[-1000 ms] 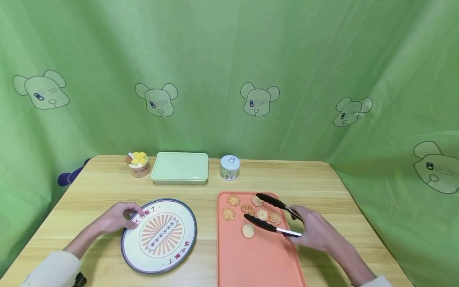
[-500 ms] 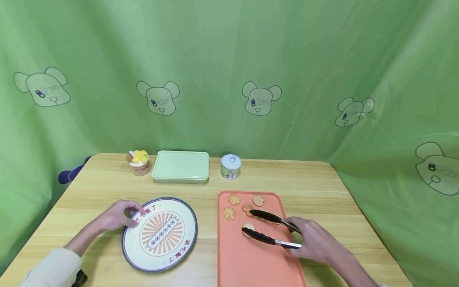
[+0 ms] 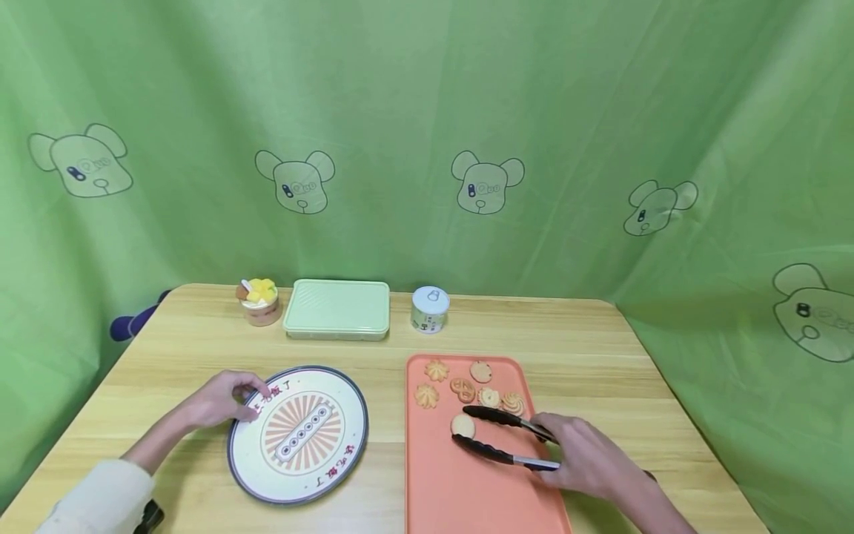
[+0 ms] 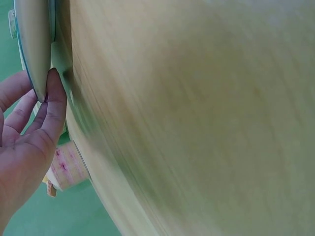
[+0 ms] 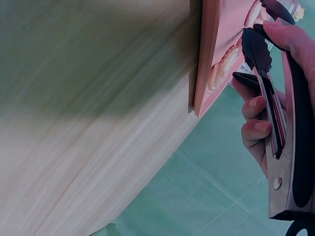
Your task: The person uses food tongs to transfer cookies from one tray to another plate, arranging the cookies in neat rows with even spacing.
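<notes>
My right hand (image 3: 587, 461) grips black-tipped metal tongs (image 3: 497, 434) over the orange tray (image 3: 480, 489); in the right wrist view the hand (image 5: 275, 98) is wrapped round the tongs (image 5: 275, 123). The tong tips stand apart on either side of a plain round cookie (image 3: 462, 426). Several other cookies (image 3: 467, 388) lie at the tray's far end. My left hand (image 3: 223, 399) holds the left rim of a round patterned plate (image 3: 298, 433); in the left wrist view its fingers (image 4: 51, 105) touch the plate's edge (image 4: 34, 49).
At the back of the wooden table (image 3: 600, 348) stand a small dessert cup with yellow pieces (image 3: 259, 302), a pale green lidded box (image 3: 336, 309) and a small white can (image 3: 429, 309). A green printed curtain (image 3: 427, 133) hangs behind and to both sides.
The tongs moved back from the far cookies toward me and lowered, and their tips now flank the plain round cookie. The left hand stayed on the plate rim.
</notes>
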Tool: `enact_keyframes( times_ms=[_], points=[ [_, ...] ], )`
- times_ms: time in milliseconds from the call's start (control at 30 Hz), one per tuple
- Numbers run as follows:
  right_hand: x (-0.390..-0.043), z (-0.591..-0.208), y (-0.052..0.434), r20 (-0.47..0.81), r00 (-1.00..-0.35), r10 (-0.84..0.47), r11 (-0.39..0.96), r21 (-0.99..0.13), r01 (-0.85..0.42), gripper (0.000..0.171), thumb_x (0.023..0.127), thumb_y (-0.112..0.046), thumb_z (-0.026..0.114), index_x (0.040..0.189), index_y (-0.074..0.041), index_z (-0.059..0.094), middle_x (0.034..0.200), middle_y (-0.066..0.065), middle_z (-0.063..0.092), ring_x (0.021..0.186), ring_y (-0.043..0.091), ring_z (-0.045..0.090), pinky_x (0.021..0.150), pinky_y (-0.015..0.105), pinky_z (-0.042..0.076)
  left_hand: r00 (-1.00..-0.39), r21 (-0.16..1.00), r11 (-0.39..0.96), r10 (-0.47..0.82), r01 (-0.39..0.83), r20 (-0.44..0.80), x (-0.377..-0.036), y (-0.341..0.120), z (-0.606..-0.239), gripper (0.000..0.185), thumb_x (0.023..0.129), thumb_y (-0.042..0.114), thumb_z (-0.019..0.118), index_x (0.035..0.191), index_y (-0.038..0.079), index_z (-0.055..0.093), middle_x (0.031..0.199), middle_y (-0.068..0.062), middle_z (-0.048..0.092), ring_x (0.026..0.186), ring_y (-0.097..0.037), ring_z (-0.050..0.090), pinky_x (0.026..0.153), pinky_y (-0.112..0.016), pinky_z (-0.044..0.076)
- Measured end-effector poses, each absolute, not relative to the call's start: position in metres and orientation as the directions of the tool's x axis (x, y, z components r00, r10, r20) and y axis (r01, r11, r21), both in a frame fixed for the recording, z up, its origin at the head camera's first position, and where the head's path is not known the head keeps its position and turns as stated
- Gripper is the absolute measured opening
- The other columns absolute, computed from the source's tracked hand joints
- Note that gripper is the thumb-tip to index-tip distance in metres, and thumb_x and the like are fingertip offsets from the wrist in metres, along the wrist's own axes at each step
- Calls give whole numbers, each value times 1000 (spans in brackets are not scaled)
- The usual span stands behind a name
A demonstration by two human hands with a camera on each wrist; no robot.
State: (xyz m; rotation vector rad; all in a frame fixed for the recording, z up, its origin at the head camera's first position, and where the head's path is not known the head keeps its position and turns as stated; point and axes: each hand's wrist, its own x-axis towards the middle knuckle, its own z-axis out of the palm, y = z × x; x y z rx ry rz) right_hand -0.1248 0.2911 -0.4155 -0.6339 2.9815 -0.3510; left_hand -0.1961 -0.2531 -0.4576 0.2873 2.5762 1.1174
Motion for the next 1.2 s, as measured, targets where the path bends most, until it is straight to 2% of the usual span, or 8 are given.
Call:
enact_keyframes(
  times_ms=[300,500,633,767,967,1200],
  points=[
    [-124,-416,289,-8,-906,-423,885,-220,-411,48,69,-38,80,105,-13,60,77,-10,57,65,5,47,55,22,41,-927,738,672,314,66,-203,-196,-254,-459,32,68,2,75,99,7,67,103,-9,64,92,-21,55,80,-32,47],
    [-125,-412,286,20,-907,-422,888,-194,-417,48,67,-37,81,104,-14,60,78,-9,59,67,5,50,55,23,43,-928,738,671,315,69,-200,-196,-254,-458,32,68,2,75,100,7,67,105,-10,64,92,-21,56,79,-32,48],
    [-129,-405,282,66,-893,-446,874,-184,-450,48,66,-33,82,104,-14,60,76,-9,57,64,4,47,54,21,41,-928,742,667,312,60,-206,-195,-254,-457,33,69,1,75,100,6,67,106,-11,64,91,-21,56,77,-32,47],
    [-136,-400,274,97,-874,-476,859,-162,-485,50,65,-30,82,106,-12,61,81,-7,61,64,3,48,54,21,41,-928,744,666,309,53,-210,-195,-254,-457,33,69,1,75,101,6,67,106,-11,64,90,-20,55,76,-31,47],
    [-146,-396,254,121,-854,-507,845,-127,-520,58,64,-31,82,112,-9,60,96,0,68,74,10,61,61,26,50,-927,748,662,310,51,-212,-195,-254,-457,33,69,1,75,101,6,67,106,-11,64,91,-21,56,76,-31,48],
    [-164,-393,223,138,-830,-540,820,-135,-556,56,67,-32,80,114,-9,60,92,1,68,69,9,58,58,25,49,-926,746,664,315,57,-210,-196,-254,-458,34,69,2,75,102,6,67,107,-11,64,90,-20,55,76,-30,47]
  ],
)
